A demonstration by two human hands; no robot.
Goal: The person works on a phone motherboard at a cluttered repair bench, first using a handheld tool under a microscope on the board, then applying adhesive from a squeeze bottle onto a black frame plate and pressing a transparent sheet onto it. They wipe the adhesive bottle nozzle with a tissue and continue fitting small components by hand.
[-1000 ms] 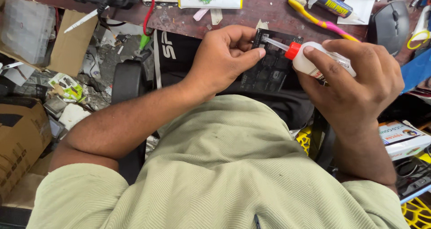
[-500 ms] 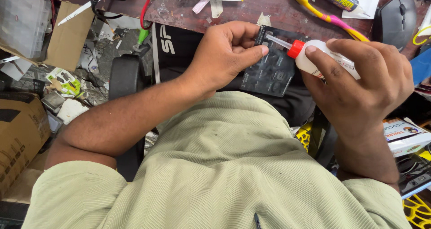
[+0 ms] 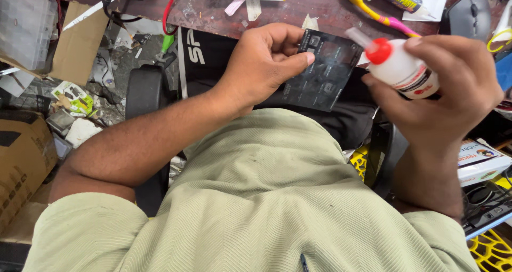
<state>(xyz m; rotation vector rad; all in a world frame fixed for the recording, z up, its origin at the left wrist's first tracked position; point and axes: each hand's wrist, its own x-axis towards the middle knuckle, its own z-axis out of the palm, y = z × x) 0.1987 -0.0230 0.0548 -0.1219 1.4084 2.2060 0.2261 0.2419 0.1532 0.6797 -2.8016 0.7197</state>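
Here, the bench (image 3: pixel 320 5) runs along the far edge, a reddish, scuffed top strewn with tools. At the left a cardboard box (image 3: pixel 21 160) sits by a litter of scraps, well apart from the hands. Nearer, a pale green shirt (image 3: pixel 277 197) fills the near half of the view, since the camera looks straight down the person's chest.

The left hand (image 3: pixel 261 64) comes in across the middle and holds a dark panel (image 3: pixel 325 69), a flat black piece with small parts on its face. Its thumb presses on the near face and the fingers curl round the far edge, closed in a firm pinch, likely to keep the face turned up and steady.

The right hand (image 3: pixel 448 90) wraps a small white bottle (image 3: pixel 405 69), fingers closed fully about its body. The bottle lies tilted, its red cap (image 3: pixel 381 50) and clear nozzle aimed left at the panel's right corner, the tip just beside it; whether it touches cannot be told.

On the bench beyond, a yellow and pink toothbrush (image 3: pixel 373 8) lies near a mouse (image 3: pixel 472 16).
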